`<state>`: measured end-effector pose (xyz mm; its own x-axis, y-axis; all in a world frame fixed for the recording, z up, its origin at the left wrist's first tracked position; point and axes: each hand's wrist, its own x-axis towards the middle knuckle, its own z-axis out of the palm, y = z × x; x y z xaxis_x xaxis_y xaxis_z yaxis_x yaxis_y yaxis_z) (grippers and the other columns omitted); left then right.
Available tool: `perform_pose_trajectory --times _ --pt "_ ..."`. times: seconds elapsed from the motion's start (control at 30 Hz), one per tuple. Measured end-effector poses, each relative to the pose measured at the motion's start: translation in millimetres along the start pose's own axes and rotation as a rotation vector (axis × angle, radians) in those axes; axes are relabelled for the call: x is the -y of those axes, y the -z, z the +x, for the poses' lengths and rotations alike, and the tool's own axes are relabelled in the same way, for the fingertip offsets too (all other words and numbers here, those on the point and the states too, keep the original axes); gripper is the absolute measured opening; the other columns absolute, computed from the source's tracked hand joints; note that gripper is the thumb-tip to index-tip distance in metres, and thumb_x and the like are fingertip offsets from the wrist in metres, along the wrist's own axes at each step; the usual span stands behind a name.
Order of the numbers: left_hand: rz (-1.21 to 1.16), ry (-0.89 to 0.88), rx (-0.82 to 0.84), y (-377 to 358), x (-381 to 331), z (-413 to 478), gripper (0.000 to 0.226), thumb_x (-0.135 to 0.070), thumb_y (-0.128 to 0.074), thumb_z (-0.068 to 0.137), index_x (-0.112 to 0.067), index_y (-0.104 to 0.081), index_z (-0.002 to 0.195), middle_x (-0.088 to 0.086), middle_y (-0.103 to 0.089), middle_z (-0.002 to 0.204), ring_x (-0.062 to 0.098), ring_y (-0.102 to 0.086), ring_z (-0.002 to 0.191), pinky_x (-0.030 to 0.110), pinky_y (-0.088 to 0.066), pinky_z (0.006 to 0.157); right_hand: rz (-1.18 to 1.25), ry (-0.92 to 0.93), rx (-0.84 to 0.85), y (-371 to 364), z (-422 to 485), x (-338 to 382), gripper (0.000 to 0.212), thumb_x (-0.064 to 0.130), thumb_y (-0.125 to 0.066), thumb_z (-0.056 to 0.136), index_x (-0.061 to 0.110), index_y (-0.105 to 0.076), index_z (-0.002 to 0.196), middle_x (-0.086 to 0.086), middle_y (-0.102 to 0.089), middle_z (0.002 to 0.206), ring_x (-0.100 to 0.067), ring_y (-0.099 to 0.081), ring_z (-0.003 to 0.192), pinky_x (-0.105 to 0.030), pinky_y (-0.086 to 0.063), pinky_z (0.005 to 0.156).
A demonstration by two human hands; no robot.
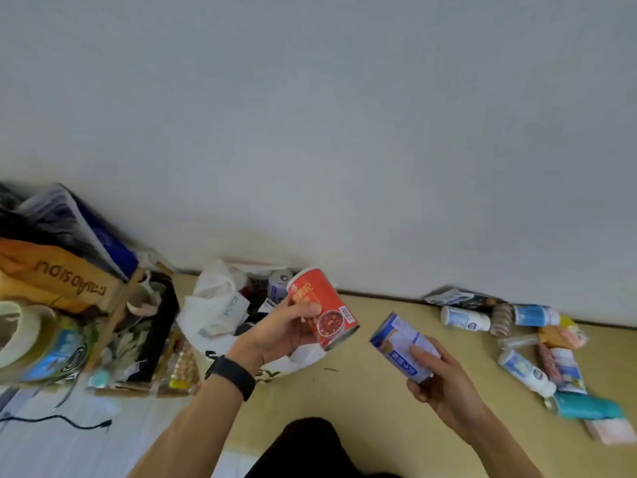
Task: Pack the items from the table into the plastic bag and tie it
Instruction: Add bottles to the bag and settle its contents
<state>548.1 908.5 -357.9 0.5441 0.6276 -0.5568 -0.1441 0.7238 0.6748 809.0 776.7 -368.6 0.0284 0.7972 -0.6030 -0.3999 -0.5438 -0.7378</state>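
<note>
My left hand [275,334] grips a red can [322,307] with a food picture on its label, held tilted just over the white plastic bag [215,305]. The bag lies open against the wall with several items inside, among them a white and blue can [280,282]. My right hand [444,384] holds a blue and white can [403,343], also tilted, above the yellowish table [362,391]. A black band sits on my left wrist.
Loose items lie at the right: white bottles [465,319], a teal container [586,408], snack packets [558,367], and a dark packet [462,298]. At the left stand an orange bag [51,281], a tape roll [17,332] and a cluttered box [144,332]. A white wall stands behind.
</note>
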Motion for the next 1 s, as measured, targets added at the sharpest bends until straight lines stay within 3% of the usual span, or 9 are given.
perform_pose_trajectory --times 0.1,0.17,0.23,0.37,0.57,0.67,0.77,0.87,1.0 --pt "0.019 -0.141 -0.231 39.8 -26.4 -19.2 0.073 -0.029 -0.088 0.065 -0.009 -0.052 0.125 0.015 -0.071 0.106 0.033 -0.070 0.093 0.043 -0.059 0.079 -0.126 0.056 0.041 -54.1 15.5 15.7 0.043 0.036 -0.074 0.075 0.012 -0.066 0.109 -0.010 -0.059 0.077 -0.025 -0.046 0.055 -0.031 -0.033 0.048" --pt "0.028 -0.222 -0.409 68.1 -37.9 -26.4 0.062 -0.023 -0.083 0.078 -0.011 -0.048 0.127 0.018 -0.071 0.111 0.035 -0.071 0.095 0.040 -0.060 0.072 -0.256 0.105 0.030 -87.5 27.0 21.9 0.044 0.041 -0.073 0.076 0.015 -0.065 0.111 -0.011 -0.063 0.077 -0.026 -0.053 0.058 -0.033 -0.039 0.051" --pt "0.131 -0.269 -0.544 93.3 -45.3 -31.8 0.057 -0.022 -0.082 0.078 -0.019 -0.046 0.122 0.016 -0.068 0.113 0.031 -0.072 0.094 0.034 -0.060 0.069 -0.416 0.139 0.004 -116.0 39.0 22.9 0.046 0.046 -0.074 0.075 0.020 -0.063 0.112 -0.007 -0.070 0.080 -0.024 -0.059 0.060 -0.035 -0.043 0.055" --pt "0.514 -0.334 -0.652 124.4 -44.8 -30.4 0.075 -0.027 -0.090 0.068 -0.028 -0.042 0.125 -0.006 -0.063 0.107 0.013 -0.064 0.095 0.029 -0.054 0.075 -0.785 0.151 -0.023 -156.3 55.9 16.0 0.050 0.058 -0.074 0.069 0.033 -0.057 0.109 0.005 -0.071 0.091 -0.016 -0.067 0.062 -0.028 -0.047 0.059" --pt "1.087 -0.341 -0.663 134.4 -46.1 3.8 0.079 -0.041 -0.083 0.066 -0.028 -0.038 0.129 0.000 -0.061 0.111 0.026 -0.060 0.100 0.035 -0.049 0.079 -1.490 0.099 -0.033 -191.3 84.5 -27.5 0.075 0.059 -0.056 0.077 0.025 -0.031 0.139 -0.005 -0.062 0.107 -0.027 -0.062 0.096 -0.035 -0.051 0.078" --pt "1.300 -0.259 -0.642 134.1 -47.6 21.4 0.073 -0.046 -0.074 0.072 -0.028 -0.034 0.131 0.005 -0.061 0.118 0.035 -0.062 0.102 0.040 -0.052 0.078 -1.636 0.025 -0.045 -202.1 94.5 -40.7 0.071 0.047 -0.055 0.083 0.019 -0.030 0.143 -0.014 -0.049 0.134 -0.034 -0.058 0.110 -0.036 -0.048 0.080" --pt "1.423 -0.158 -0.607 141.7 -45.0 36.0 0.071 -0.047 -0.069 0.076 -0.026 -0.032 0.134 0.007 -0.061 0.119 0.036 -0.063 0.100 0.040 -0.052 0.074 -1.770 -0.029 0.017 -210.2 102.4 -46.5 0.053 0.032 -0.054 0.084 0.013 -0.039 0.132 -0.016 -0.052 0.129 -0.035 -0.058 0.107 -0.035 -0.050 0.078" --pt "1.474 -0.097 -0.610 149.1 -41.3 47.7 0.073 -0.051 -0.066 0.077 -0.026 -0.031 0.136 0.007 -0.060 0.118 0.035 -0.064 0.100 0.040 -0.052 0.073 -1.849 -0.093 0.108 -210.5 110.9 -53.2 0.068 0.027 -0.053 0.087 0.012 -0.026 0.148 -0.019 -0.051 0.130 -0.036 -0.058 0.108 -0.034 -0.046 0.071" --pt "1.603 -0.090 -0.549 146.8 -39.8 58.3 0.074 -0.051 -0.065 0.080 -0.025 -0.029 0.139 0.008 -0.056 0.123 0.034 -0.061 0.105 0.037 -0.045 0.072 -1.903 -0.126 0.141 -207.4 120.2 -62.6 0.071 0.027 -0.054 0.086 0.013 -0.027 0.150 -0.015 -0.055 0.122 -0.033 -0.060 0.105 -0.035 -0.048 0.071"
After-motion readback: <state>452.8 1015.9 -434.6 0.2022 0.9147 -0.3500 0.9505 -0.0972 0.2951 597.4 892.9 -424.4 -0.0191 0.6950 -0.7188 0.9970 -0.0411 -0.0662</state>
